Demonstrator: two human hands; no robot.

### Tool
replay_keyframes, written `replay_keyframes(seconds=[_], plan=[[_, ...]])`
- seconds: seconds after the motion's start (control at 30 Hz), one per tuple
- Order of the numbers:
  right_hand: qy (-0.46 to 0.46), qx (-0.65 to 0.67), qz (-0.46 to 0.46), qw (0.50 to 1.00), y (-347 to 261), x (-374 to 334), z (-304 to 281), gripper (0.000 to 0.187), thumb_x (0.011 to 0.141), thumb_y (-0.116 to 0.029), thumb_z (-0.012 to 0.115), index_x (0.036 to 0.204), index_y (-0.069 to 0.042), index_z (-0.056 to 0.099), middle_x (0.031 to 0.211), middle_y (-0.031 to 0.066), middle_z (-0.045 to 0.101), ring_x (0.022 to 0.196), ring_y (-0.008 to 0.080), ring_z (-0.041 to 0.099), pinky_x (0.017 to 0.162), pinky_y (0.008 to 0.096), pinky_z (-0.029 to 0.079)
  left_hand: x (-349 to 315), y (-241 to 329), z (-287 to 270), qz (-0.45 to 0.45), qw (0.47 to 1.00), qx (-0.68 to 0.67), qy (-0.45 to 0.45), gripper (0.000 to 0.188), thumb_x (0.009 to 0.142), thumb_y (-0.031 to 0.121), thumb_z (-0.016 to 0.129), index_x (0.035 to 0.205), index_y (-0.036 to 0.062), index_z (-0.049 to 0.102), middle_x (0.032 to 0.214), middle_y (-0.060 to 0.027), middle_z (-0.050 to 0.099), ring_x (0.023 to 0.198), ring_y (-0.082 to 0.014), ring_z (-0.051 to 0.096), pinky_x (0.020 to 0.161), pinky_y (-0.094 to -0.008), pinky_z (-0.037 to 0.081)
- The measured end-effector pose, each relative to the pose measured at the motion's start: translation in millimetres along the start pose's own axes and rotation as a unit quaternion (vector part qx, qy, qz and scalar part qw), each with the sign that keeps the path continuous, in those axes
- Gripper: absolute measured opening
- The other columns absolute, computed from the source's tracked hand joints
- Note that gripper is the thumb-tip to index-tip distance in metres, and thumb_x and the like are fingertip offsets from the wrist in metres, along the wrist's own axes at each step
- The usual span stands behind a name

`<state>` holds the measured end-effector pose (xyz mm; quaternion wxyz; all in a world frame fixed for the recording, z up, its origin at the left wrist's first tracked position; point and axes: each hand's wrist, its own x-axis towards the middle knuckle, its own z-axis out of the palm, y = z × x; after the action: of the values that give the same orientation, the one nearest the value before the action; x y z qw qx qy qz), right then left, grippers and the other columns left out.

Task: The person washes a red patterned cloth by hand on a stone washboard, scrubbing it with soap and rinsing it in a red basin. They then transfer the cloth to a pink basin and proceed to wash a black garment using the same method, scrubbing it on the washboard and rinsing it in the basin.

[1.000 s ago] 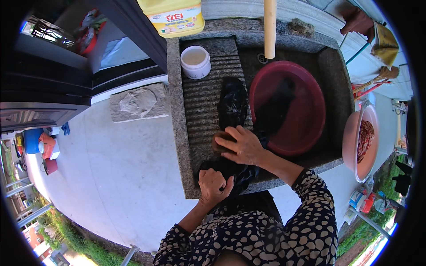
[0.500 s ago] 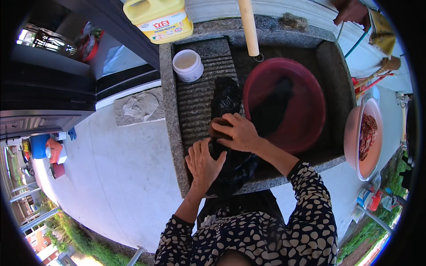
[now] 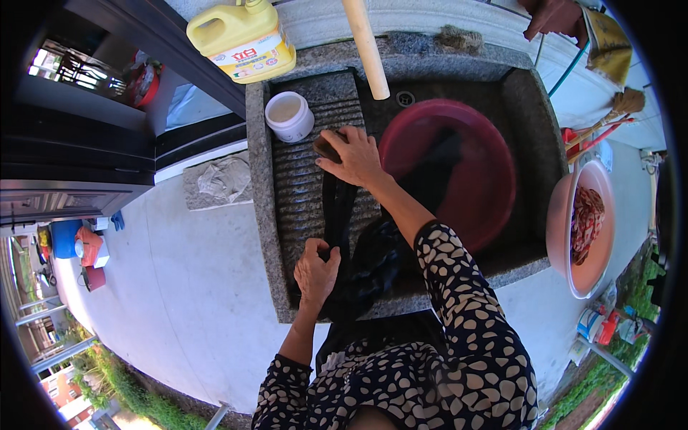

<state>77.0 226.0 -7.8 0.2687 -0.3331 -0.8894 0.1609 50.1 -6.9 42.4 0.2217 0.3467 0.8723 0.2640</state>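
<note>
Black cloth (image 3: 337,215) stretches lengthwise from the pinching left hand (image 3: 315,273) toward the right hand (image 3: 354,159), gripping a brown block (image 3: 326,148); underside hidden.

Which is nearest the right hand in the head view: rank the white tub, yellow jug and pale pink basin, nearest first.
1. White tub, upper left of the right hand
2. Yellow jug, beyond the tub
3. Pale pink basin, far right

Sink (image 3: 263,186): grey stone, ridged washboard (image 3: 295,188) along its left side
Washboard: white tub (image 3: 289,118) near far end, black cloth (image 3: 374,261) nearer
Sink floor (image 3: 536,172): round dark red basin (image 3: 491,150)
Far rim (image 3: 319,56): yellow jug (image 3: 244,39) at left corner; fuzzy brown pad (image 3: 461,39)
</note>
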Motion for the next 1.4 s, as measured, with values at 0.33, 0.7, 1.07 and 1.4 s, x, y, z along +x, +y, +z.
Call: replay_keyframes(seconds=[0.33,0.7,1.07,1.4], plan=[[0.079,0.621,0.570,0.533,156,-120,-24,0.032,0.095,-0.028,0.056,0.113,-0.001,0.062,0.108,0.0120,0.066,0.096,0.0229,0.064,0.079,0.0357,0.052,6,-10,2,0.025,0.999,-0.006,-0.030,0.033,0.078,0.016,0.074,0.106,0.0081,0.061,0.095,-0.0105,0.067,0.086,-0.0304,0.065,0.074,-0.0406,0.051],[-0.278,0.769,0.332,0.470,31,-65,-87,0.044,0.097,-0.035,0.050,0.119,0.002,0.060,0.122,0.0167,0.063,0.111,0.0271,0.061,0.089,0.0372,0.050,41,-3,7,0.164,0.983,-0.085,-0.010,0.052,0.079,0.005,0.067,0.129,0.0017,0.052,0.130,-0.0171,0.053,0.121,-0.0360,0.048,0.101,-0.0414,0.040],[0.068,0.606,0.614,0.501,158,-137,-16,0.035,0.094,-0.028,0.057,0.115,-0.001,0.061,0.120,0.0125,0.061,0.115,0.0255,0.056,0.099,0.0407,0.043,21,-6,4,0.170,0.982,-0.082,-0.027,0.061,0.073,0.009,0.075,0.130,0.0053,0.052,0.134,-0.0151,0.051,0.122,-0.0350,0.047,0.101,-0.0424,0.041],[-0.328,0.749,0.305,0.488,-5,-72,-100,0.032,0.096,-0.019,0.054,0.115,0.006,0.062,0.116,0.0186,0.065,0.112,0.0256,0.062,0.086,0.0331,0.053,29,-12,14,0.172,0.984,-0.050,-0.009,0.069,0.073,0.010,0.075,0.135,0.0056,0.047,0.136,-0.0145,0.048,0.122,-0.0367,0.045,0.102,-0.0431,0.040]])
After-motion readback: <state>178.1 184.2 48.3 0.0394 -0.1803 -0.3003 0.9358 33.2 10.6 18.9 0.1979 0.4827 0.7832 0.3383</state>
